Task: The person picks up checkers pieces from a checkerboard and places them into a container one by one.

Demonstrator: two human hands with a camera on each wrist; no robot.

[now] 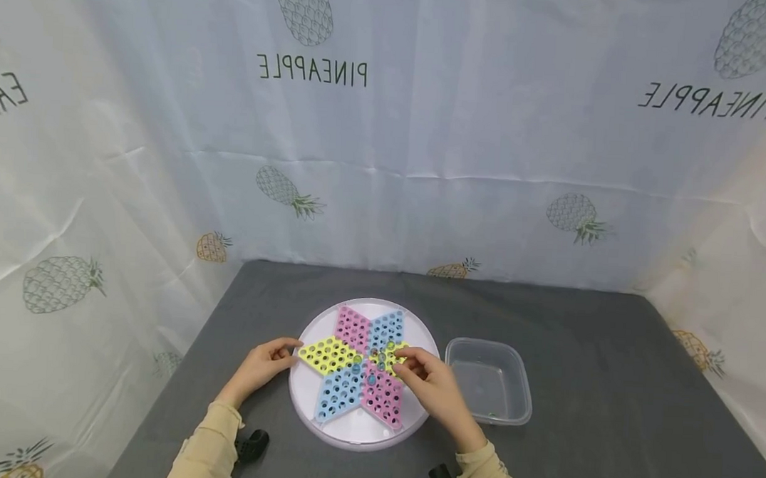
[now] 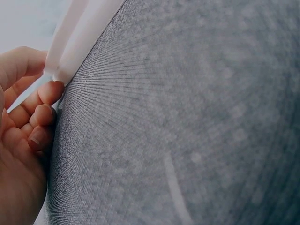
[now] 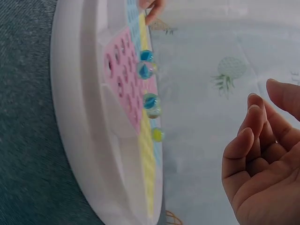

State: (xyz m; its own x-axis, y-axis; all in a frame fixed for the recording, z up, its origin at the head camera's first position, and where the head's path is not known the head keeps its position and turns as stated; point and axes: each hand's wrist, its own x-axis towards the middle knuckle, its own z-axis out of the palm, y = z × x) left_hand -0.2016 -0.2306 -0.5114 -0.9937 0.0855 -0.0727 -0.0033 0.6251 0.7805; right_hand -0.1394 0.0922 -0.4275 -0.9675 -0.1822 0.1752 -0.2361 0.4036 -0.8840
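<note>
Although my head view flattens them, the glassy marbles (image 1: 372, 380) stand proud around the centre of a perforated pink, blue and yellow star (image 1: 368, 391), as the right wrist view shows. Beneath lies a smooth, round white board (image 1: 306, 389); the left hand (image 1: 262, 368) pinches its rim, clearest in the left wrist view. Just beside the marbles, the right hand (image 1: 434, 389) curls loosely, holding nothing I can see. Farther right, a clear plastic tub (image 1: 484, 386) rests on grey woven cloth (image 1: 583, 362).

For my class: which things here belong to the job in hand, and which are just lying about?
Job in hand:
star board
marbles on it
left hand, at the board's rim
right hand, near the marbles
clear tub, probably for marbles

Only surroundings:
grey tabletop
pineapple-print curtain
</note>
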